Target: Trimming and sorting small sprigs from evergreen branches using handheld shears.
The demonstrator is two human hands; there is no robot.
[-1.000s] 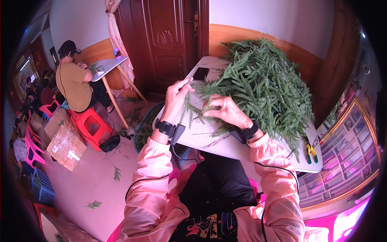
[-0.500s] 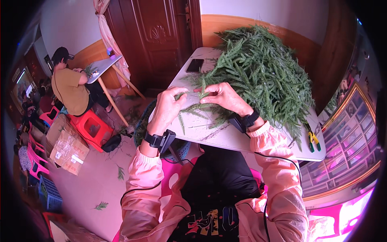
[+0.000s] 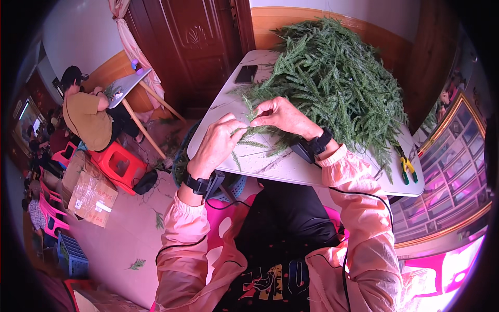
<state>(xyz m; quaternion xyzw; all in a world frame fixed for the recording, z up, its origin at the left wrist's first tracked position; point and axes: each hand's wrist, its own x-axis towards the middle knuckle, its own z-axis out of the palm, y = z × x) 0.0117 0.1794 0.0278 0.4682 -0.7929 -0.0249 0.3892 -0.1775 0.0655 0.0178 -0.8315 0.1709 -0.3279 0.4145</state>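
Over the near left part of the white table (image 3: 208,136), my two hands meet at a green artificial pine sprig (image 3: 248,141). My left hand (image 3: 215,143) is closed in a pinch on the sprig, whose needled tips hang below the fingers. Thumb and fingers of my right hand (image 3: 283,118) also pinch it, close against the left fingertips. One tip of the sprig points up between the hands. Exactly where the stems join is hidden by my fingers. A large heap of green pine sprigs (image 3: 338,88) lies just beyond my right hand.
A dark phone (image 3: 246,74) lies at the table's far left. Yellow-and-green pliers (image 3: 408,169) rest near its right corner. Left, a person (image 3: 88,112) sits on a red stool (image 3: 120,165) at another small table (image 3: 127,87). A cardboard box (image 3: 93,195) and blue crate (image 3: 71,255) stand on the floor.
My hands have drawn closer together, fingertips now nearly touching around the sprig. The whole view has shifted slightly, with the table appearing a little higher.
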